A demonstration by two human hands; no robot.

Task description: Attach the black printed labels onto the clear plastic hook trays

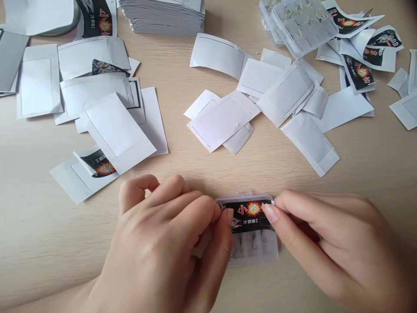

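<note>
A small clear plastic box point(252, 256) of fish hooks lies flat on the table, its hooks visible through the lower part of the lid. Over the upper part of the lid is a black label sticker point(250, 222) with red and white lettering and an orange burst. My left hand point(163, 243) pinches the sticker's left end between thumb and forefinger. At the right end, my right hand point(329, 243) pinches the other edge the same way. Whether the sticker is stuck down or just above the lid, I cannot tell.
Peeled white backing papers point(224, 119) lie scattered across the middle, with more backing papers point(117, 130) at the left. A thick paper stack point(164, 17) stands at the back. Clear hook boxes point(302, 26) sit at the back right, beside crumpled black labels point(358, 71).
</note>
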